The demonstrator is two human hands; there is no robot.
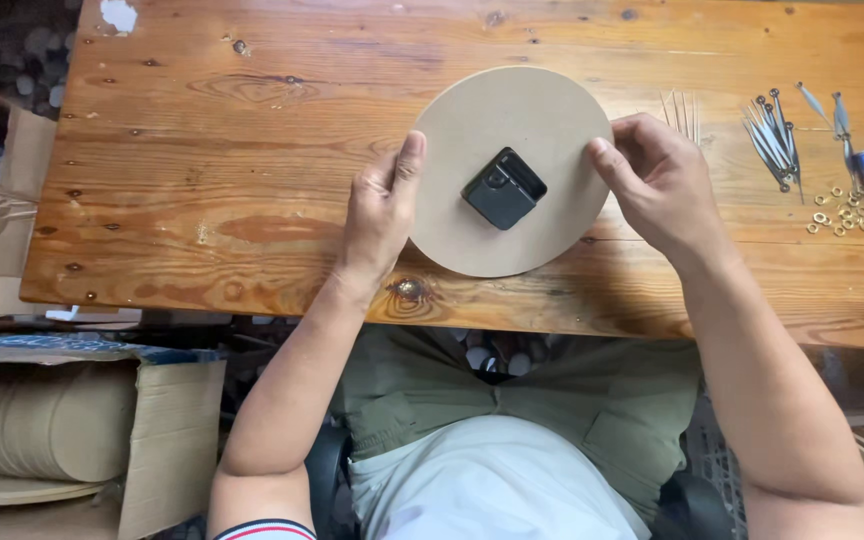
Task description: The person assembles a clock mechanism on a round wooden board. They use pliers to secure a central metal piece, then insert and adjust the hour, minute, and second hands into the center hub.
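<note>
Your left hand point(380, 215) and right hand point(652, 180) each grip opposite edges of the round board point(542, 120) flat on the desk point(252, 150); a black square box point(504, 188) sits centred between them; metal clock hands point(774, 135) lie right of your right hand.

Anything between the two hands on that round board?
Head view: between left hand and right hand, a black square box sits mid-board.

The round disc point(492, 120) looks like matt, smooth fibreboard, its square clock movement point(504, 188) glossy black plastic, the bench point(252, 150) knotty varnished wood with a worn sheen, the clock hands point(774, 138) and washers point(842, 215) bright metal, the boxes point(167, 430) dull corrugated cardboard.
</note>
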